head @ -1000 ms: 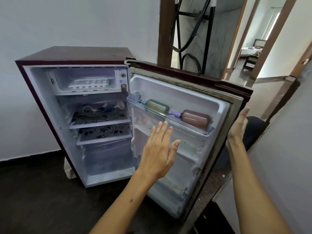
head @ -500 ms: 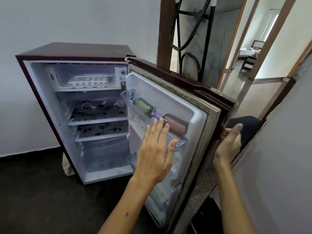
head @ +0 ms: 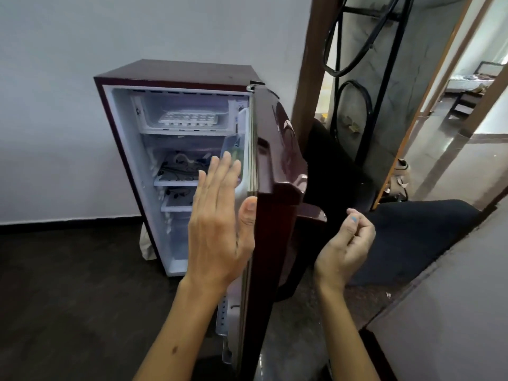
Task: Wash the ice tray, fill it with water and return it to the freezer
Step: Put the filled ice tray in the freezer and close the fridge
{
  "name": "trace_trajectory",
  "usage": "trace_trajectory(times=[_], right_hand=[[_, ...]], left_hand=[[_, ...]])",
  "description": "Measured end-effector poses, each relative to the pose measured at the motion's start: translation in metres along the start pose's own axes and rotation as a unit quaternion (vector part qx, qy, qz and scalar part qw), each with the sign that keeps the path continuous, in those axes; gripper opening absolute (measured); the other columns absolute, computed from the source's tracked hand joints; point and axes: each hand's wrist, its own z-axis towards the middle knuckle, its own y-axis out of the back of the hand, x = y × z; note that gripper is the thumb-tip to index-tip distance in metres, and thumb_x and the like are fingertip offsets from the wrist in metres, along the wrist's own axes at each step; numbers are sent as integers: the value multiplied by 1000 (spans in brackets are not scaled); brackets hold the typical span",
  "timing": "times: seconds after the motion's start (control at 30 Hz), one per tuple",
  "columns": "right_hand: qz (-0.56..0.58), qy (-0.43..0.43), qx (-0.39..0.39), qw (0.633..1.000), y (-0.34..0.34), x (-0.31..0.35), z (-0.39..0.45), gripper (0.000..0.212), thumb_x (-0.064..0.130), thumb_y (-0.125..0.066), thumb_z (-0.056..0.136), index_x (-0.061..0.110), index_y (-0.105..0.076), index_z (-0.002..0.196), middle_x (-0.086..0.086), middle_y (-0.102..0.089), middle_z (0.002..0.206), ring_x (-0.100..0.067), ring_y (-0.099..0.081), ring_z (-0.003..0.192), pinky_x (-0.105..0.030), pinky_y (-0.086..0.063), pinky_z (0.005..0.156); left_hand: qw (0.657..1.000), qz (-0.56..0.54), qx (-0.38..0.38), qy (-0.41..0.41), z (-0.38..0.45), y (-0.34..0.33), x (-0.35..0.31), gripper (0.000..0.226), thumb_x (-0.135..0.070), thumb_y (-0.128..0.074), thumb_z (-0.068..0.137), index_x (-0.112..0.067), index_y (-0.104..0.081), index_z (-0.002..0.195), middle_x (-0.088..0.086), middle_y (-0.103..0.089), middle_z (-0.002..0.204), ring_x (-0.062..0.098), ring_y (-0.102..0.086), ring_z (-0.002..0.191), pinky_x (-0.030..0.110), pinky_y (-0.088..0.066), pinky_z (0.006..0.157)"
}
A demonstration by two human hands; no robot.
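A white ice tray (head: 188, 119) lies flat in the freezer compartment (head: 154, 114) at the top of a small maroon fridge (head: 176, 68). The fridge door (head: 275, 166) is swung roughly edge-on toward me, half shut. My left hand (head: 220, 224) is held flat with fingers together, palm against the door's inner side and thumb at its edge. My right hand (head: 346, 246) floats just right of the door, below its handle (head: 310, 215), fingers curled loosely and holding nothing.
The fridge stands on a dark floor against a white wall. A black chair seat (head: 417, 232) sits to the right of the door. Behind it are a wooden post (head: 310, 78), a black metal frame (head: 365, 78) and a doorway (head: 453, 105) into another room.
The door has swung from wide open toward the fridge, hiding the bottles on its shelf. My right hand has come off the door's outer edge and curled. The left hand followed the door.
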Motion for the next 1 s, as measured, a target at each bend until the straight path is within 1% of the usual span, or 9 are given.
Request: trace_trajectory(times=[0.17,0.3,0.4,0.47,0.53,0.63,0.73,0.77,1.0], right_hand=[[31,-31,98,994,-26,3,-32,51,46,-32,94,6,-62,105,3,-64,102,1,-59,93,-10,-41,82],[24,-14,197,980,-43,6,-58,53,50,-30,94,11,-66,99,9,-66,90,-2,-62,85,-14,-45,76],[4,-1,277,961,-57,6,-75,43,50,-32,94,21,-64,91,12,-62,75,-3,-59,72,-13,-42,65],[-6,10,324,946,-67,8,-86,28,46,-35,97,35,-54,79,18,-55,63,-2,-52,59,-13,-36,57],[-13,14,358,934,-78,10,-96,30,41,-36,99,37,-45,71,20,-51,58,-2,-45,51,-14,-33,53],[-18,28,385,922,-98,10,-110,39,47,-31,98,32,-41,64,15,-45,55,-5,-40,50,-20,-33,51],[-23,49,405,913,-121,5,-125,54,52,-25,97,14,-48,66,8,-43,57,-8,-41,54,-31,-38,54],[-24,52,410,910,-128,3,-131,57,52,-23,97,11,-48,66,6,-43,57,-10,-42,54,-31,-38,54],[-45,51,410,910,-181,9,-171,48,64,-17,92,30,-32,62,11,-35,51,-7,-36,49,-22,-31,52]], left_hand=[[997,25,-67,-19,4,25,8,57,-38,-21,102,1,-47,135,17,-46,143,27,-35,140,43,-23,118],[994,69,-80,-25,6,39,20,55,-36,-24,102,2,-51,131,18,-48,142,29,-37,139,42,-23,118],[990,123,-66,-22,10,48,33,54,-35,-25,102,1,-55,129,16,-48,142,30,-36,139,41,-21,119],[985,162,-58,-17,13,53,45,51,-33,-28,101,0,-55,129,17,-47,142,31,-35,139,41,-19,119],[979,195,-53,-12,17,59,58,47,-30,-33,100,0,-55,129,17,-47,143,31,-34,140,43,-19,119],[970,239,-52,-9,26,68,80,44,-25,-34,99,1,-55,128,18,-48,142,32,-35,139,43,-20,119],[964,261,-50,-6,32,75,104,44,-23,-34,99,0,-52,132,18,-48,142,33,-33,139,44,-21,118],[963,265,-49,-6,34,78,113,45,-22,-34,99,0,-51,134,18,-47,142,33,-32,140,44,-22,118],[954,296,-48,-16,62,96,174,45,-23,-38,98,0,-50,134,18,-49,140,36,-34,139,47,-21,117]])
